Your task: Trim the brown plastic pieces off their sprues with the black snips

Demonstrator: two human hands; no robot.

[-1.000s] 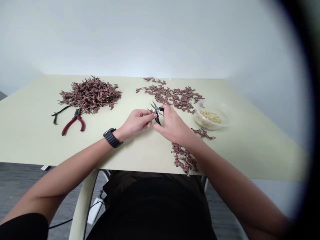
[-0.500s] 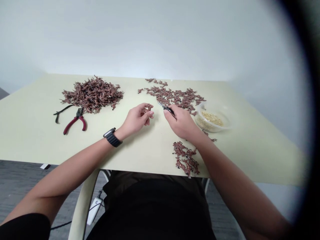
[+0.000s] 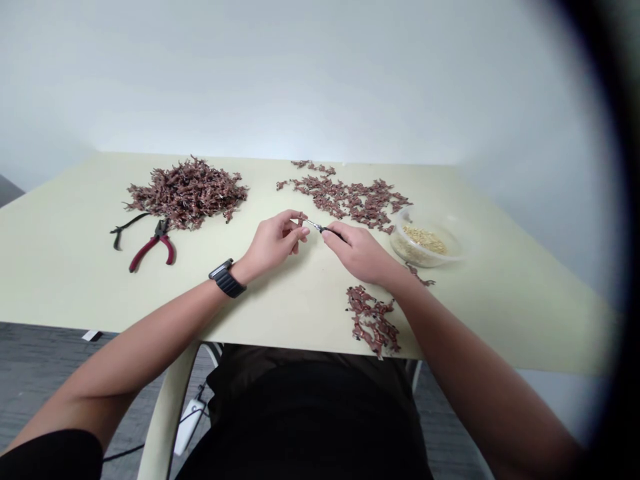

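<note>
My left hand is closed, pinching a small brown figurine between thumb and fingers. My right hand wraps around black-handled pliers; their slim metal tip points left and meets the figurine, though the exact contact is too small to make out. Beyond my hands spreads a loose group of similar brown figurines. Beside my right forearm lies a smaller cluster of brown figurines. Right of my right hand stands a clear plastic bowl with small gold-coloured pieces inside.
A large heap of brown figurines lies at the table's left. In front of it rest red-handled pliers and a thin black tool. The pale table meets a white wall at the back.
The pliers in my right hand have moved left and slightly down, so their tip now reaches the figurine in my left hand. The view has shifted slightly.
</note>
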